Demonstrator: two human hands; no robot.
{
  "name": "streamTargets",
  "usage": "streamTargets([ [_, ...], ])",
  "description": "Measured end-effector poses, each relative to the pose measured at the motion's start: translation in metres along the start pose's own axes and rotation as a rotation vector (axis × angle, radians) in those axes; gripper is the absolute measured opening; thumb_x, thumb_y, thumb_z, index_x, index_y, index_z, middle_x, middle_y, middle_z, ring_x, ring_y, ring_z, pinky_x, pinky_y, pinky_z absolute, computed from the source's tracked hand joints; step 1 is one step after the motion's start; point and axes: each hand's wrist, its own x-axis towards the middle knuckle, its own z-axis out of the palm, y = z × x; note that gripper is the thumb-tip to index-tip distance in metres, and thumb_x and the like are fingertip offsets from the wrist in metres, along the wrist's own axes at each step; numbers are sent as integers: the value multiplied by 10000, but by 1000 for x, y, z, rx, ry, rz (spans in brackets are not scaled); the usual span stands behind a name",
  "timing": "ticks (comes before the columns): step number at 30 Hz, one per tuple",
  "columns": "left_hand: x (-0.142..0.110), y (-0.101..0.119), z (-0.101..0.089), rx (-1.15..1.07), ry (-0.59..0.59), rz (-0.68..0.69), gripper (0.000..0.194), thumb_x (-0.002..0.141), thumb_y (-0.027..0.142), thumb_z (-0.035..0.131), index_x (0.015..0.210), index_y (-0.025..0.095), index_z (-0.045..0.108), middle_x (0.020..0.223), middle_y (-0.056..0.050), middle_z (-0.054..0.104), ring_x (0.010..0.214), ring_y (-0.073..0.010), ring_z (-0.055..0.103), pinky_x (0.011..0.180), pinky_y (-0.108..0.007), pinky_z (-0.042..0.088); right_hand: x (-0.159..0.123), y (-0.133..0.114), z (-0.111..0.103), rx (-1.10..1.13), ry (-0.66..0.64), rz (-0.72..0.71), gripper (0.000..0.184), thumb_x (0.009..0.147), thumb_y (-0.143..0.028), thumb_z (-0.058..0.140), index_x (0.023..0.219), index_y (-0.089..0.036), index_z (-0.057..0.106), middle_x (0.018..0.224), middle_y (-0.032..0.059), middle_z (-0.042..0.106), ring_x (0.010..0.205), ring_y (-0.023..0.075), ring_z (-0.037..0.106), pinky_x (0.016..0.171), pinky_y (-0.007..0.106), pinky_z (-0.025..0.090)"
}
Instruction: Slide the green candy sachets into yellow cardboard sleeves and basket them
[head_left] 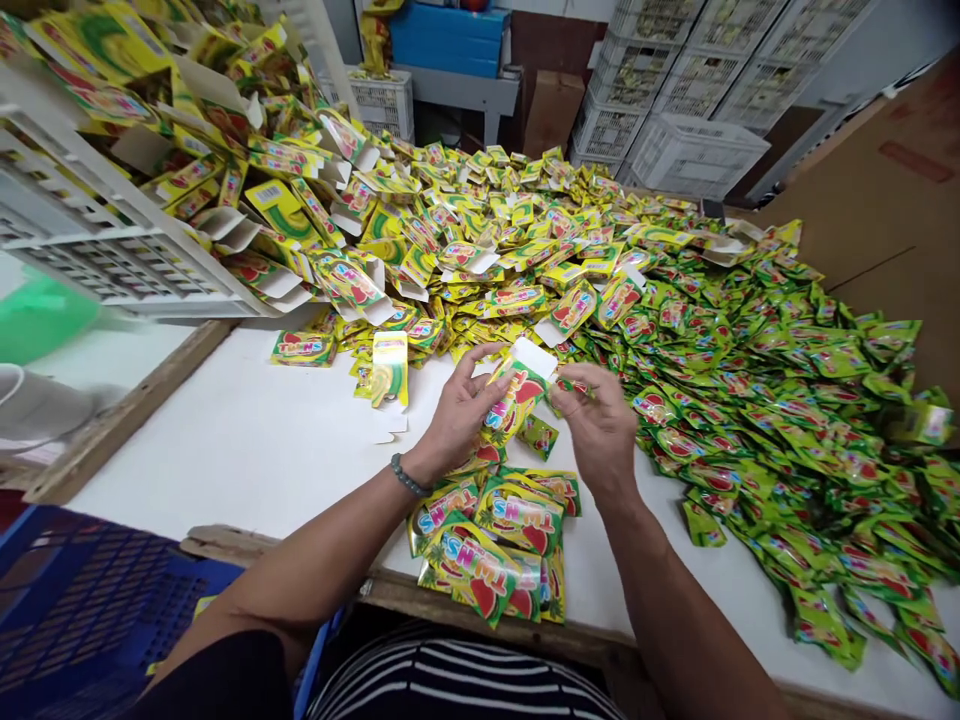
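One box (pixel 517 405) pinched in nearly closed left hand (pixel 463 408), probably gripped low to leave its raised flap (pixel 534 357) clear; right hand (pixel 604 432) half-curled alongside, can't tell if holding anything.

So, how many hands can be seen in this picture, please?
2: the left hand holds a printed box, and the right hand is close beside the box's white flap. No other hand shows; any outside the picture cannot be counted.
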Motion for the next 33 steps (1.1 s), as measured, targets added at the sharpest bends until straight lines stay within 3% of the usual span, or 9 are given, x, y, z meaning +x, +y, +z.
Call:
streamTargets([
  [3, -1, 2, -2, 31, -46, 23, 553, 773, 408, 780, 1230, 239, 520, 888, -3, 682, 724, -125, 646, 678, -234, 511, -2, 1, 2, 206, -110, 118, 273, 871, -423, 640, 1074, -244, 672, 1099, 71, 665, 999, 218, 645, 840, 379, 546],
  [8, -1, 1, -8, 102, -147, -46, 471, 777, 406, 772, 1147, 233, 537, 878, 16, 656, 698, -113, 620, 651, -227, 492, -1, -3, -7, 192, -278, 117, 234, 896, -429, 594, 853, -226, 702, 802, 13, 651, 761, 166, 600, 733, 313, 506],
  [10, 1, 1, -10, 137, -169, -60, 463, 765, 418, 779, 1116, 222, 549, 833, 18, 644, 678, -114, 615, 619, -218, 472, 0, -5, -10, 253, -308, 172, 230, 894, -431, 593, 966, -242, 703, 770, -3, 659, 732, 163, 610, 704, 302, 509],
  [12, 2, 1, -11, 129, -173, -79, 492, 751, 435, 789, 1118, 224, 537, 770, 28, 627, 639, -116, 611, 587, -215, 458, 1, -7, -11, 289, -283, 229, 337, 889, -418, 605, 1182, -262, 659, 821, -1, 703, 758, 171, 651, 725, 313, 532],
  [14, 3, 1, -10, 100, -131, -93, 548, 725, 448, 809, 1127, 233, 504, 686, 56, 598, 559, -103, 582, 534, -199, 426, 1, -9, -10, 236, -265, 216, 404, 878, -393, 630, 1258, -257, 647, 956, 28, 748, 871, 194, 689, 820, 345, 546],
  [17, 4, 0, -10, 102, -36, -70, 580, 666, 432, 853, 1065, 224, 488, 588, 95, 554, 459, -68, 501, 475, -168, 356, 0, -11, -8, 213, -281, 178, 275, 880, -374, 638, 1099, -252, 750, 1105, 47, 756, 1034, 223, 686, 951, 383, 520],
  [21, 3, -1, -9, 155, -1, -14, 563, 629, 409, 874, 1030, 179, 553, 629, 66, 608, 486, -56, 504, 494, -172, 375, 1, -9, -5, 348, -250, 330, 197, 795, -370, 743, 959, -267, 782, 954, 25, 781, 893, 206, 714, 872, 383, 553],
  [27, 2, -1, -9, 212, -50, -20, 523, 653, 379, 862, 1064, 142, 643, 651, 31, 628, 529, -68, 526, 529, -195, 394, 4, -8, -6, 520, -158, 528, 210, 676, -374, 835, 831, -241, 787, 814, 11, 780, 729, 179, 707, 749, 347, 568],
  [33, 3, -3, -13, 287, -98, 22, 513, 697, 388, 835, 1122, 146, 682, 637, 34, 606, 511, -51, 464, 495, -193, 332, 5, -6, -12, 467, -212, 466, 218, 682, -386, 825, 850, -248, 805, 862, 20, 794, 796, 207, 728, 794, 371, 583],
])
